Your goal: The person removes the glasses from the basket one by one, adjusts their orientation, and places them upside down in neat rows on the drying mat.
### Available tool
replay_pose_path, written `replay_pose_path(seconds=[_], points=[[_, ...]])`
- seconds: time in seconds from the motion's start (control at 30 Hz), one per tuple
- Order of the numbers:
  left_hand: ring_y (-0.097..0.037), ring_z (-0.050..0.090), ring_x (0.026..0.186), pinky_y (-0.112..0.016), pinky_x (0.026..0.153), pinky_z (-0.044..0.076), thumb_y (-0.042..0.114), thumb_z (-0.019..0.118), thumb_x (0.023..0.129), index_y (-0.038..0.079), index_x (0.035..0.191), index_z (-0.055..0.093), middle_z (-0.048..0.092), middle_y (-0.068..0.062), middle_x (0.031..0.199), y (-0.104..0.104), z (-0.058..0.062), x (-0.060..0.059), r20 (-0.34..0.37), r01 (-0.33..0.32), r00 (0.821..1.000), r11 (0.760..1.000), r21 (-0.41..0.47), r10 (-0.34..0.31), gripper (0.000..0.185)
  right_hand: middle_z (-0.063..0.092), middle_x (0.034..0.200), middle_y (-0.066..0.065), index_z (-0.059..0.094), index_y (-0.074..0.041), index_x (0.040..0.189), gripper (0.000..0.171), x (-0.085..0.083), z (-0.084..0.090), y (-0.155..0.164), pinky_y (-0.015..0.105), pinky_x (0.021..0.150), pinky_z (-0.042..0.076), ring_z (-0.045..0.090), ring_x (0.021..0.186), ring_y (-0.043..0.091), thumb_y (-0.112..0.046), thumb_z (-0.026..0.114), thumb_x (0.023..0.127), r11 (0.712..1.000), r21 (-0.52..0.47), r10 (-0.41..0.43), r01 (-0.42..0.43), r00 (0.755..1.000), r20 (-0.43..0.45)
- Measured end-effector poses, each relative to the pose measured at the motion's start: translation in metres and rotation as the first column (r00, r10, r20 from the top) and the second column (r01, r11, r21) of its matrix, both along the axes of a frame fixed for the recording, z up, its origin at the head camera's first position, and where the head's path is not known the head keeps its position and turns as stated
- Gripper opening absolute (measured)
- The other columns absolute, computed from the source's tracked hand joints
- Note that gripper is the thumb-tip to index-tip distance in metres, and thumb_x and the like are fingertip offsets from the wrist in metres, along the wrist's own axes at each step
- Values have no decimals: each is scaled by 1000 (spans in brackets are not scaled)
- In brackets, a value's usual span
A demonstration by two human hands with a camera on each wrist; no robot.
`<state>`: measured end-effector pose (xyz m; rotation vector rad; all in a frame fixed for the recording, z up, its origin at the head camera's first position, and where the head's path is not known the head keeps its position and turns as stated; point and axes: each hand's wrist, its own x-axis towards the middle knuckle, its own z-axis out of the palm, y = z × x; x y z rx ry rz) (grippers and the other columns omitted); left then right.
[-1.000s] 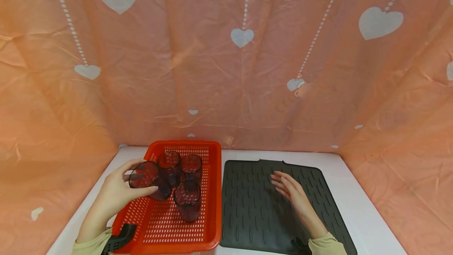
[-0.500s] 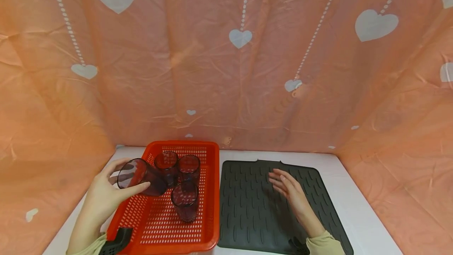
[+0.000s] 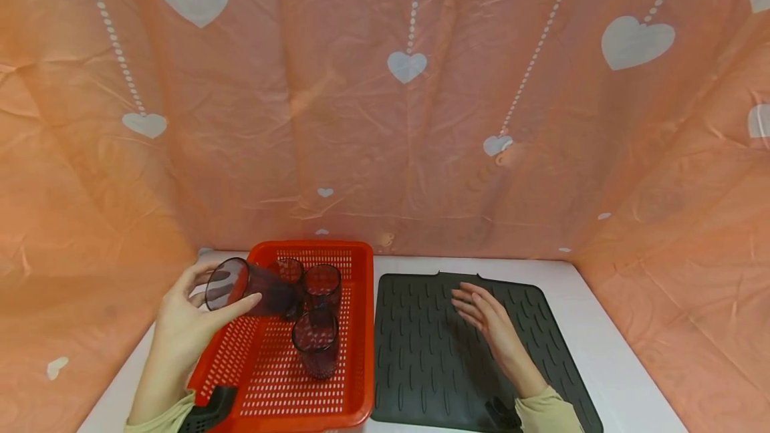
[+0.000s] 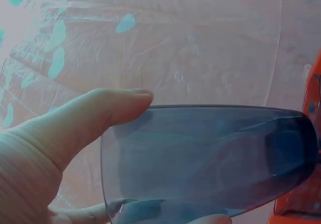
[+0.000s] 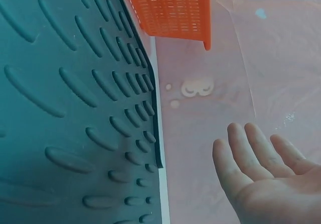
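Smoky, dark-tinted plastic — the tumbler (image 3: pixel 249 286) sits in my left hand (image 3: pixel 183 326) at the lower left of the head frame, lifted clear of the orange basket (image 3: pixel 283 379) and lying almost on its side. Its long axis runs roughly level across the frame: open mouth toward the left edge, base pointing right, over the basket's left rim. My thumb crosses the near side of the wall and my fingers curl round the far side, so the grip is clamped on the tumbler; the left wrist view confirms the thumb on top of the wall near the rim (image 4: pixel 120 103). Three more tumblers (image 3: pixel 315 346) stand upright in the basket, just right of the held one. My right hand (image 3: pixel 490 323) hovers over the dark ribbed mat (image 3: pixel 421 359) at lower centre-right, fingers straight and slightly apart, holding nothing. The mat lies right of the basket, their edges side by side; my left hand alone has the tumbler, well apart from the right. Against the frame a second earlier, the tumbler is higher and tipped further over — then it leaned among the others inside the basket. The right hand has barely shifted.
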<state>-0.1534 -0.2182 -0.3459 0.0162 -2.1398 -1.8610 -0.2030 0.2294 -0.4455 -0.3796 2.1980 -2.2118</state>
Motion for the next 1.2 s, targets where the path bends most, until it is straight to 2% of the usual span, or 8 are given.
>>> replay_pose_path(seconds=[0.2,0.37,0.6,0.77,1.0,1.2], points=[[-15,64,90,-25,67,55,-5,80,72,6,127,52,52,-11,115,11,2,-5,-68,84,995,987,136,-76,62,44,138,28,34,3,142,49,-1,1,-3,36,100,42,46,125,36,-30,34,106,1000,-9,14,-14,1000,-22],[-15,65,86,-34,64,57,-4,77,77,6,129,47,45,-11,118,24,2,-9,-17,149,989,961,231,-149,61,40,139,32,34,4,142,48,-4,4,-6,37,101,41,46,125,36,-27,33,106,999,-30,36,-37,999,-35],[-17,60,86,-38,69,57,-3,72,82,6,128,41,40,-11,118,48,-4,-18,33,145,985,921,362,-168,55,40,140,29,34,2,143,48,-6,9,-11,41,102,40,41,128,40,-28,34,106,996,-49,67,-69,997,-33],[-18,60,84,-39,69,57,-6,69,83,6,126,40,39,-11,117,65,-10,-21,51,133,984,901,412,-169,53,38,142,28,33,2,144,48,-7,14,-15,42,103,39,37,130,42,-28,32,106,993,-55,106,-108,994,-37],[-21,64,83,-41,71,57,-6,67,85,6,127,39,43,-14,117,84,-12,-20,57,135,981,865,484,-185,52,38,143,27,34,0,144,49,-9,18,-21,39,102,39,40,130,38,-31,35,106,992,-75,106,-106,994,-7],[-25,65,86,-43,74,56,-6,66,85,7,129,38,44,-16,119,101,-14,-20,46,145,979,841,521,-197,53,36,143,29,33,-1,145,49,-12,21,-26,41,103,38,39,130,39,-30,33,106,989,-97,114,-115,993,-10]])
